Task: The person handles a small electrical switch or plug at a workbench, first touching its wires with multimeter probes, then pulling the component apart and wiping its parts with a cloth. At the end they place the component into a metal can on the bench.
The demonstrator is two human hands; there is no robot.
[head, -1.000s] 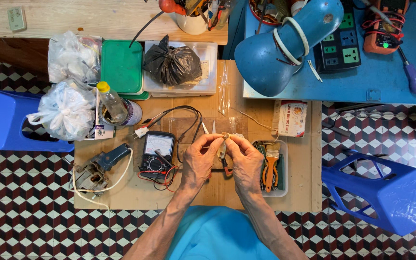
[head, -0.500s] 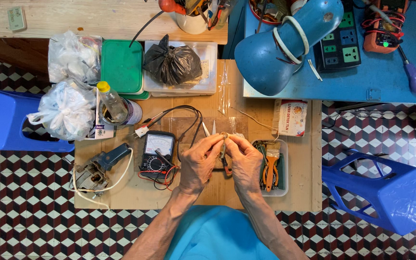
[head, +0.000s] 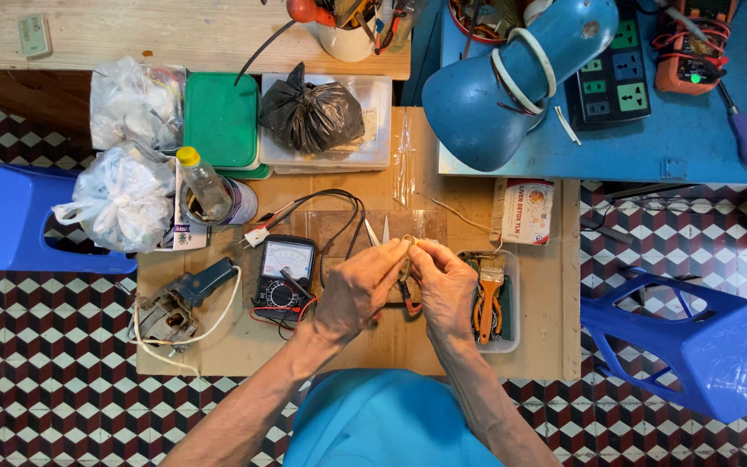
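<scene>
Item: small pale part (head: pixel 407 245), pinched between fingertips of left hand (head: pixel 358 290) and right hand (head: pixel 447 290), both closed narrowly on it, above the middle of the wooden worktop (head: pixel 546 346). Judged light, thin and easily bent; best held by its ends. Scissors (head: pixel 386 246) with red handles lie beneath; analogue multimeter (head: pixel 283 275) just left; brush (head: pixel 489 294) in tray right. Against the earlier frames: hands barely shifted, grip unchanged.

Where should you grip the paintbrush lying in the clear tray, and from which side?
Grip the paintbrush by its orange wooden handle, coming from above at the tray's near end. It lies flat, bristles pointing away, and the right hand crowds its left side.
</scene>
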